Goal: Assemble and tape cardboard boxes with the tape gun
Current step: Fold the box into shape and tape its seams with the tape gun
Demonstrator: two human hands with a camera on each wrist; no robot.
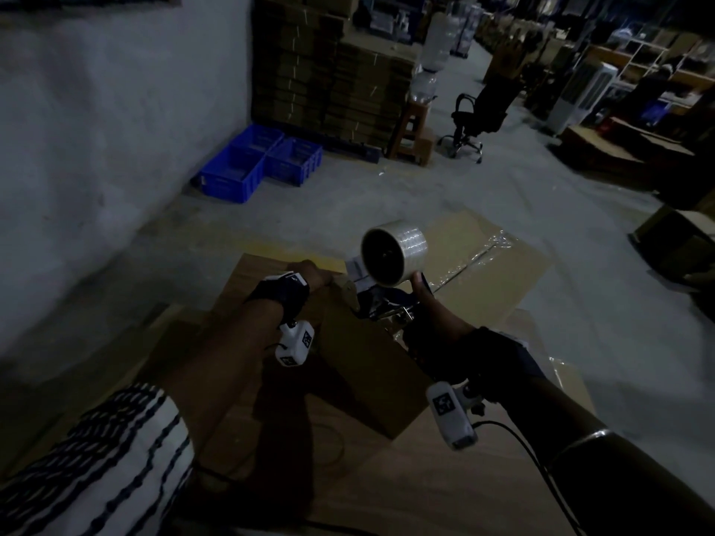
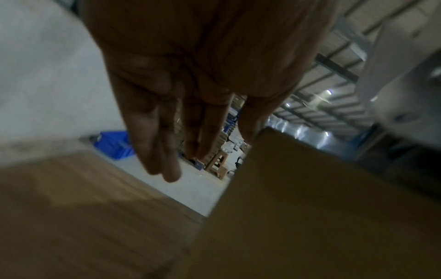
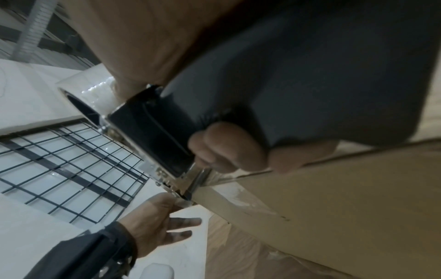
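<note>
A brown cardboard box stands in front of me, one corner raised toward the tape gun. My right hand grips the dark handle of the tape gun, whose clear tape roll sticks up above the box. In the right wrist view my fingers wrap the tape gun handle, and its metal mouth sits on the box edge, where clear tape lies. My left hand rests at the far corner of the box with straight fingers, its thumb against the box corner.
Flat cardboard sheets with tape strips lie on the grey floor beyond and under the box. Blue crates sit by the white wall at the back left. Stacked cartons, a stool and an office chair stand further back.
</note>
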